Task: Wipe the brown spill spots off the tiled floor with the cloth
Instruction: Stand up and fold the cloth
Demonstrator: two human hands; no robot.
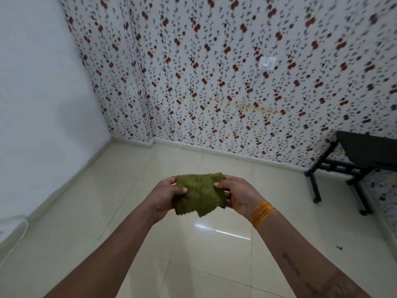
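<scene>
A green cloth [199,193] is held up in the air in front of me, above the cream tiled floor [133,211]. My left hand [164,197] grips its left edge and my right hand [238,195] grips its right edge, thumbs on top. The lower corner of the cloth hangs loose. An orange thread band circles my right wrist. One small dark spot [339,247] lies on the tiles at the right. No brown spill spots show elsewhere on the visible floor.
A black metal stand [343,166] on castors sits at the right against the flowered wall [214,72]. A plain white wall [43,104] closes the left side. A white object [10,229] pokes in at the lower left.
</scene>
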